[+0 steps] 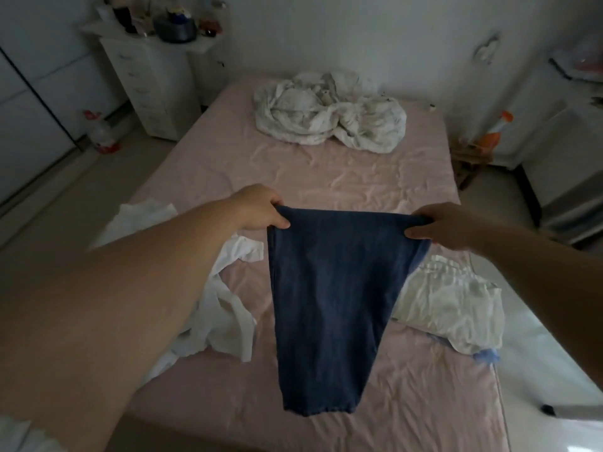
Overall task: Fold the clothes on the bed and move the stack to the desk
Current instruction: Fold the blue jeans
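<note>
- The left hand [261, 208] is pinching the upper left corner of a dark blue garment [329, 305], thumb in front and fingers curled behind the edge.
- The right hand [447, 225] is gripping the upper right corner in the same way, pulling the top edge taut between the two hands.
- The blue garment is hanging in the centre of the frame, narrowing toward its lower hem above the pink bed [326, 177].
- A crumpled white shirt [225, 308] is lying on the bed at left of the garment, and a pale bundled garment [453, 308] at right.
- A heap of white bedding [329, 114] is sitting at the far end of the bed, upper centre.
- A white drawer unit [153, 83] is standing in the upper left, cluttered on top.
</note>
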